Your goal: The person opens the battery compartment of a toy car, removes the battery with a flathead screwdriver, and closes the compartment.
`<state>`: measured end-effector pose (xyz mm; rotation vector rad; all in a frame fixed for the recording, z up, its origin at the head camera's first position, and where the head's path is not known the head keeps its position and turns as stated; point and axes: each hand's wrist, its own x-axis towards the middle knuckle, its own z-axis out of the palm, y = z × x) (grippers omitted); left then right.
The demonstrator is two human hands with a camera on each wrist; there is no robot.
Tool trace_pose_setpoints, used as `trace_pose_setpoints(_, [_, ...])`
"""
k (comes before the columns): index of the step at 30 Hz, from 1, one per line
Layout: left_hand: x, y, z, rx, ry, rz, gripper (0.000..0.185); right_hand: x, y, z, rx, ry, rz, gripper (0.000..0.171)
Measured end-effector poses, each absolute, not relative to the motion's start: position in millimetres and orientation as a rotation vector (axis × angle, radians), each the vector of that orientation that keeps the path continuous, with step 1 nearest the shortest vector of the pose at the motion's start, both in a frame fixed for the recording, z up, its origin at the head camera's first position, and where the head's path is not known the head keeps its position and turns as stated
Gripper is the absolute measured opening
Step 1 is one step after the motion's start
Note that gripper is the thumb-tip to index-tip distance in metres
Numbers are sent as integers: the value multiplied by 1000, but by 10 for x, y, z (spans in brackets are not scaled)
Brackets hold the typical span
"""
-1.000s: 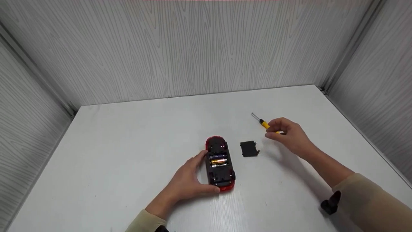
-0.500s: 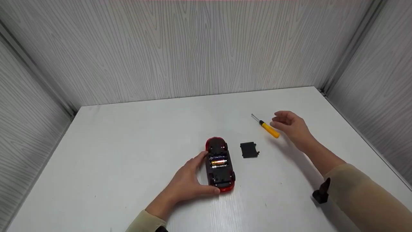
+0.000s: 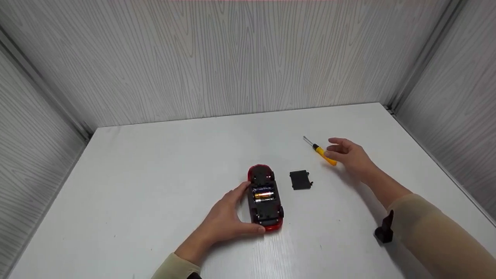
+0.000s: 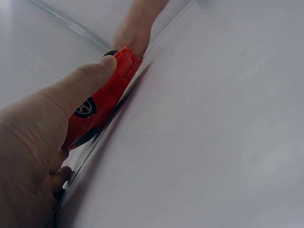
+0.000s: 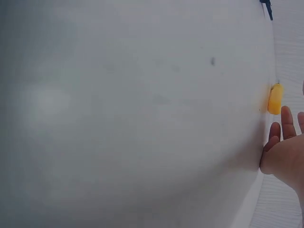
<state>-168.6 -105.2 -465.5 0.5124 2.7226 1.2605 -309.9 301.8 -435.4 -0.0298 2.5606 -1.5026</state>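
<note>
A red toy car (image 3: pixel 267 211) lies upside down on the table, its black underside up. Several batteries (image 3: pixel 263 195) sit in its uncovered compartment. My left hand (image 3: pixel 223 221) grips the car, thumb at the near end and fingers along the left side; the left wrist view shows the thumb against the red body (image 4: pixel 107 97). To the right, a yellow-handled screwdriver (image 3: pixel 321 151) lies at a slant. My right hand (image 3: pixel 350 157) hovers over its handle with fingers loosely bent, holding nothing. In the right wrist view the fingers stand apart from the yellow handle (image 5: pixel 275 99).
A black battery cover (image 3: pixel 300 180) with small tabs lies flat between the car and the screwdriver. The white table (image 3: pixel 174 166) is bounded by a pale wood-grain back wall (image 3: pixel 232 58) and side panels. A black wrist-camera mount (image 3: pixel 384 234) hangs at the right sleeve.
My right hand let go of the screwdriver, drew back to the right, then came slightly nearer its handle again. The left hand and the car have stayed in place.
</note>
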Motion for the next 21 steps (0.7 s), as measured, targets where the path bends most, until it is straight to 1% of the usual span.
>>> trace_pose_setpoints(7, [-1655,-1062,-4649,499,2720,1256,124,-3062,2997,-4392,-69,2611,-1384,68])
trace_pose_setpoints(21, [-1664,-1072,-4641,536,2727,1277,123,-3037,2963,-4411,-75,2668,-1335,63])
